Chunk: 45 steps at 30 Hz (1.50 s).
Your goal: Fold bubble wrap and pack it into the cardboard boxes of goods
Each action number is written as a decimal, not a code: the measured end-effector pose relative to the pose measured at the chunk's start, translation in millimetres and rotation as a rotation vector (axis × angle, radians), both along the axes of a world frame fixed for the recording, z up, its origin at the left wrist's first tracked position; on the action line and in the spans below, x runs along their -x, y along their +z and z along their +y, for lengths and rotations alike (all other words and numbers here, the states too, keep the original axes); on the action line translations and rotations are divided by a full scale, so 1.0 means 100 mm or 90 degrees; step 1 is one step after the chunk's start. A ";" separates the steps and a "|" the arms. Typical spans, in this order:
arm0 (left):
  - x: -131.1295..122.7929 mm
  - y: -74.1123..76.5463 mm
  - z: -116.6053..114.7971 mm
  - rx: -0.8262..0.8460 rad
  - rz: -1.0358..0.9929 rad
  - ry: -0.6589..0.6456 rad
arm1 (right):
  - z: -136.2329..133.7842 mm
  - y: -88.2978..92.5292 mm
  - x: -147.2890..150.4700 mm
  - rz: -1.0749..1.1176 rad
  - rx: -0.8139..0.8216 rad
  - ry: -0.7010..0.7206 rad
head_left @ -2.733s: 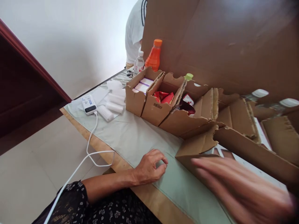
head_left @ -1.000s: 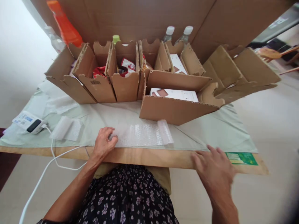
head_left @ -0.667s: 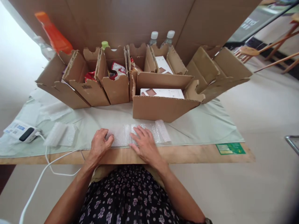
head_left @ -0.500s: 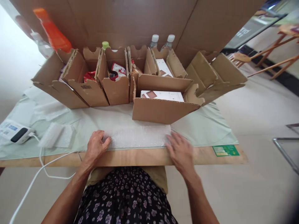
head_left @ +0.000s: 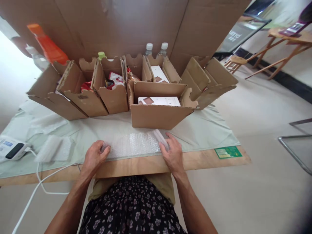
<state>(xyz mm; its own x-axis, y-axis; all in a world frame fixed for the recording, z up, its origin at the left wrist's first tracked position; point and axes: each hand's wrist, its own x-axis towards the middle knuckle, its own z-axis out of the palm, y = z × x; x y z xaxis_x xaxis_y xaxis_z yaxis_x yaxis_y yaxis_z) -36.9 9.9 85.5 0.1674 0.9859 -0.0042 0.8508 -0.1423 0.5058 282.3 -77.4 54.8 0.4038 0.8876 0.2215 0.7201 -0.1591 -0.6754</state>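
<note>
- Right hand [head_left: 172, 152] has pulled in from the flat far end it pressed half a second ago; bubble wrap sheet [head_left: 135, 145] now ends in a raised curl on that side and reads shorter than before; left hand [head_left: 94, 156] has barely shifted
- far left: white device [head_left: 13, 150] with white cable [head_left: 57, 171] looping off the table edge [head_left: 136, 166] beside the left forearm; risk: an elbow move snags the loop and drags the device off the green cloth [head_left: 209, 133]
- folded wrap piece [head_left: 52, 149] lies apart from the sheet, left of the left hand; no conflict that I can see
- left hand: fingers curled, thumb and fingertips closed on the sheet's left end, pinning it to the cloth
- sheet lies flat between both hands along the front of the cloth, just in front of the cardboard box [head_left: 158, 116]; risk: it looks slick and light; if the left pinch slips, the whole sheet slides right and skews
- right hand: fingers closed round the curled right end, lifted slightly; risk: uneven pull gives a crooked curl, or it springs open if the grip loosens
- box holding a white carton [head_left: 159, 101] stands close behind the curl; knuckles could nudge it
- green label [head_left: 227, 152] further right; well clear
</note>
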 end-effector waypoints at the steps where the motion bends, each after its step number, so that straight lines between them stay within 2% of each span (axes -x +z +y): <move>1: -0.02 0.02 -0.01 0.011 -0.025 -0.005 | -0.04 0.03 0.01 0.111 -0.020 0.008; 3: -0.10 0.06 -0.02 0.026 -0.068 -0.026 | -0.18 0.10 -0.04 0.352 -0.029 0.041; 5: -0.19 0.08 0.00 0.033 -0.093 -0.049 | -0.35 0.17 -0.15 0.530 -0.017 0.079; 7: -0.27 0.09 0.03 0.042 -0.104 -0.072 | -0.48 0.23 -0.25 0.602 -0.022 0.076; 9: -0.31 0.07 0.05 0.045 -0.109 -0.092 | -0.54 0.25 -0.32 0.599 -0.066 0.006; 12: -0.28 -0.01 0.07 0.004 -0.089 -0.096 | -0.54 0.17 -0.38 0.482 -0.176 -0.153; 14: -0.23 -0.09 0.06 -0.045 -0.049 -0.084 | -0.49 0.05 -0.40 0.302 -0.203 -0.220; 17: -0.19 -0.23 0.04 -0.099 0.048 -0.054 | -0.39 -0.15 -0.40 0.011 -0.114 -0.217; 20: -0.15 -0.32 0.00 -0.123 0.130 -0.042 | -0.34 -0.30 -0.45 -0.146 -0.042 -0.208; 23: -0.06 -0.30 -0.04 -0.105 0.181 -0.049 | -0.44 -0.29 -0.58 -0.217 -0.019 -0.212; 25: -0.01 -0.22 -0.09 -0.091 0.188 -0.029 | -0.53 -0.20 -0.66 -0.248 -0.023 -0.225; 27: -0.04 -0.10 -0.16 -0.138 0.143 0.002 | -0.57 -0.07 -0.64 -0.280 -0.051 -0.244; 29: -0.20 -0.01 -0.24 -0.228 0.064 -0.011 | -0.49 0.07 -0.46 -0.302 -0.070 -0.203; 31: -0.46 0.01 -0.32 -0.284 0.004 -0.117 | -0.31 0.15 -0.12 -0.304 -0.045 -0.068; 34: -0.82 -0.17 -0.34 -0.226 0.030 -0.347 | 0.02 0.09 0.44 -0.303 0.044 0.184; 36: -0.91 -0.34 -0.31 -0.162 0.084 -0.419 | 0.17 -0.02 0.66 -0.308 0.091 0.275; 38: -0.90 -0.47 -0.27 -0.129 0.128 -0.429 | 0.21 -0.13 0.71 -0.310 0.113 0.300; 40: -0.83 -0.52 -0.25 -0.121 0.151 -0.409 | 0.16 -0.20 0.60 -0.315 0.118 0.285; 45: -0.64 -0.43 -0.29 -0.098 0.190 -0.315 | -0.14 -0.23 0.04 -0.332 0.143 0.187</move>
